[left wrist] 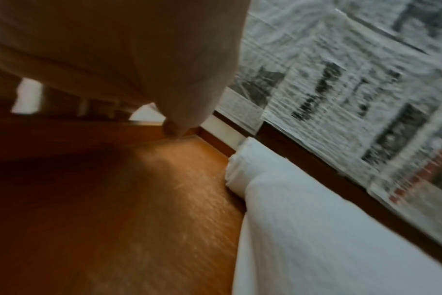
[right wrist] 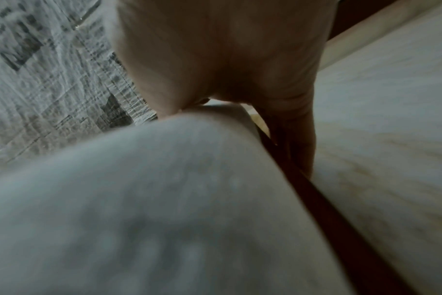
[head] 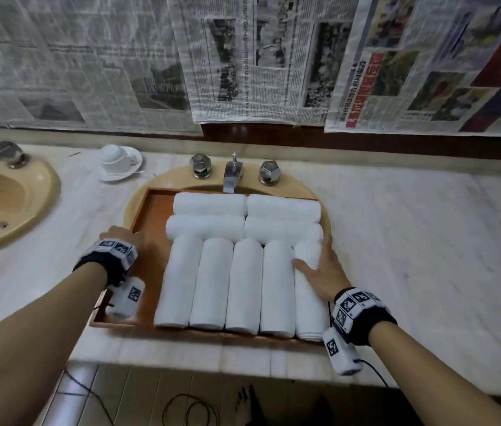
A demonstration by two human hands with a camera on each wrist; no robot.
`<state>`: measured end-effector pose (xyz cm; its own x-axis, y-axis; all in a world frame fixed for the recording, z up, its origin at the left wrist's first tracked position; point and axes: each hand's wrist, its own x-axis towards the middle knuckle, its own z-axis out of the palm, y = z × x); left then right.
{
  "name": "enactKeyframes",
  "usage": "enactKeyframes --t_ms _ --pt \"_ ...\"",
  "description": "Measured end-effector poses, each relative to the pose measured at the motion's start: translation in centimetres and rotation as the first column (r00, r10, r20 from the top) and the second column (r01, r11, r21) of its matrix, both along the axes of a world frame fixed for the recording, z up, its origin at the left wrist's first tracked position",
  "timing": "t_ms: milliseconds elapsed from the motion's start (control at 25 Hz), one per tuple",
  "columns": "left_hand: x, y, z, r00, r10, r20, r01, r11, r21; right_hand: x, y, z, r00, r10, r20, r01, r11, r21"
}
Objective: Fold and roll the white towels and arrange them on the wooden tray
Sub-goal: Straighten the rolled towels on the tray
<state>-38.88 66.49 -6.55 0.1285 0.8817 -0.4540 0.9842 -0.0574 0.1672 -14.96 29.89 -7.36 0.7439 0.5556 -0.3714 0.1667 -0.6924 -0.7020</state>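
Head view: right hand (head: 323, 270) lies flat on the last rolled towel (head: 310, 290); left hand (head: 123, 238) holds the tray (head: 150, 216) rim; next, probably only small straightening

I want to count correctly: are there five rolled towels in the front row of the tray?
Yes, five rolled towels lie side by side in the wooden tray.

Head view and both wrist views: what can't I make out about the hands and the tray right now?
- Left hand fingers: head view, hidden behind the hand at the tray left rim; left wrist view is blurred.
- Right hand fingertips: head view, partly hidden past the rightmost towel; right wrist view is blurred, towel fills it.
- Tray's right rim: head view, covered by towel and hand.
- Basin under tray: hidden.
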Motion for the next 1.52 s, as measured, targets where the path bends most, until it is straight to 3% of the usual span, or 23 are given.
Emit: enactKeyframes --t_ms 120,240,600,840,1160,1360,1520 --pt "-2.7 -1.2 -1.5 0.999 0.017 0.042 -0.012 0.993 -0.120 -0.3 -0.1 0.1 0.995 -0.048 -0.082 0.042 0.996 -0.077" --pt "-3.2 -3.0 -2.1 0.988 0.091 0.123 -0.077 0.991 -0.114 0.1 -0.1 0.2 0.991 -0.034 -0.128 0.017 0.991 -0.130" --pt "-2.3 -11.0 -0.7 0.954 0.224 0.199 -0.220 0.975 -0.043 3.7 -6.2 0.5 0.987 0.035 -0.154 -0.044 0.997 -0.056" --pt "5.6 -21.7 1.3 0.944 0.190 0.271 -0.198 0.980 0.004 10.7 -17.5 1.6 0.990 0.057 -0.129 -0.058 0.998 -0.006" --pt "21.2 -39.6 -1.6 0.913 0.111 0.393 -0.092 0.993 -0.067 23.7 -37.8 3.7 0.991 -0.064 -0.118 0.057 0.996 -0.064" --pt "27.6 -45.8 -2.5 0.927 0.077 0.366 -0.050 0.995 -0.081 27.9 -44.3 3.7 0.985 -0.100 -0.142 0.087 0.992 -0.090" --pt "28.7 -47.3 -3.6 0.947 0.063 0.314 -0.040 0.996 -0.078 29.7 -45.6 2.8 0.982 -0.106 -0.155 0.096 0.993 -0.076"
